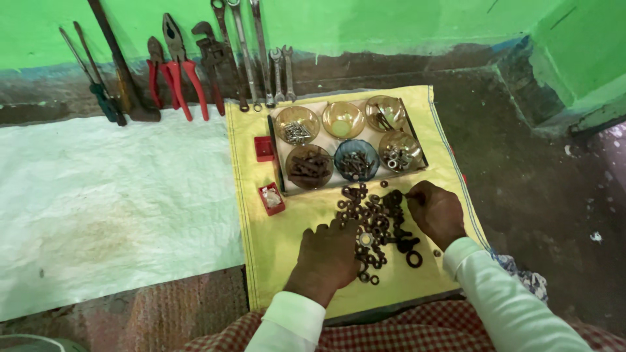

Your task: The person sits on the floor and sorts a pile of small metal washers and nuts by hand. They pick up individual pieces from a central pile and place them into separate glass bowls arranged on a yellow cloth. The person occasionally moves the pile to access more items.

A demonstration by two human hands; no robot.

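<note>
A pile of dark washers and nuts (378, 221) lies spread on a yellow sack cloth (287, 241). My left hand (329, 257) rests palm down at the pile's left side, fingers over the pieces. My right hand (435, 212) is at the pile's right edge, fingertips pinched at a small piece; what it holds is too small to make out. Beyond the pile stands a tray (278, 153) with several bowls: screws (297, 132), dark bolts (310, 166), bolts in a blue bowl (356, 163), nuts (398, 155), an almost empty one (343, 118).
Two small red boxes (264, 148) (271, 198) sit left of the tray. Pliers (176, 65), a pipe wrench (212, 55), spanners (261, 52), screwdrivers (98, 85) and a hammer (124, 72) lean on the green wall. A white sheet (111, 195) covers the floor on the left.
</note>
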